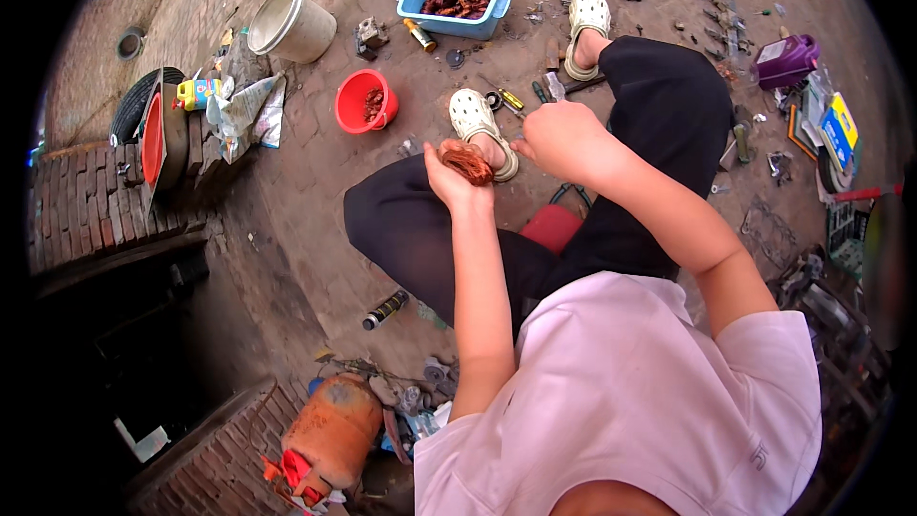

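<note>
Now left hand fingers curl around a copper coil; right hand, just beside, is clenched on pliers.

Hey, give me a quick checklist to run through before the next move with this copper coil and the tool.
1. Left hand grips copper wire coil: ok.
2. Right hand closed on a metal tool: ok; tool type: cannot tell.
3. Tool tip touching the coil: cannot tell.
4. Red bowl within reach by the left foot: ok.
5. Blue tub upright, holding reddish parts: ok.
6. Ground near the feet free of loose parts: not ok.
</note>
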### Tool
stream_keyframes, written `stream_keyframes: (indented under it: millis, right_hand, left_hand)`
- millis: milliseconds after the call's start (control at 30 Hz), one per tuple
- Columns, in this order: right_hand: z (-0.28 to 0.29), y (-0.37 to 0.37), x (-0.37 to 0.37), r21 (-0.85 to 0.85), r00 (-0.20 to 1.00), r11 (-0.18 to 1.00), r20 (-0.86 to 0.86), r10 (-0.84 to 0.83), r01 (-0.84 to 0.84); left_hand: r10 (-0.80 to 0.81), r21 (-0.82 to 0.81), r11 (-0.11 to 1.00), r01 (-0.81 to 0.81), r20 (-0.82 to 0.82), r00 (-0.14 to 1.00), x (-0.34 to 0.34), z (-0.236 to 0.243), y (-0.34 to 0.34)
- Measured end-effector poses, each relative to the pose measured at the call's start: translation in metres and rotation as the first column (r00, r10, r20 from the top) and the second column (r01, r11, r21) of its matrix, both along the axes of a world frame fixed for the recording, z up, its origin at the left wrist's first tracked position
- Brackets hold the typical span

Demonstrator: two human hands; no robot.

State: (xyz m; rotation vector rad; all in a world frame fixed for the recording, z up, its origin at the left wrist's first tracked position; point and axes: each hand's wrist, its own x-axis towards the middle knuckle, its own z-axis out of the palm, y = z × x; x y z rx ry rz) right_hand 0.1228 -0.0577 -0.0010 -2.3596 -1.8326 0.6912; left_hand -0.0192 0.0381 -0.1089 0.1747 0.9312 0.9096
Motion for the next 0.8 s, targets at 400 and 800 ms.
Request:
stream_keyframes:
  millis: [400, 800]
  right_hand:
    - [0.202, 0.006, -0.097, 0.430, 0.326, 0.441, -0.316, 0.891, -0.788]
    - [0.208, 0.020, -0.123, 0.592, 0.105, 0.224, -0.229, 0.968, -0.774]
  left_hand:
    - [-0.149, -0.112, 0.981, 0.158, 0.088, 0.985, -0.010, -0.017, -0.023]
    - [-0.075, -0.109, 0.991, 0.083, 0.075, 0.994, -0.004, 0.013, -0.025]
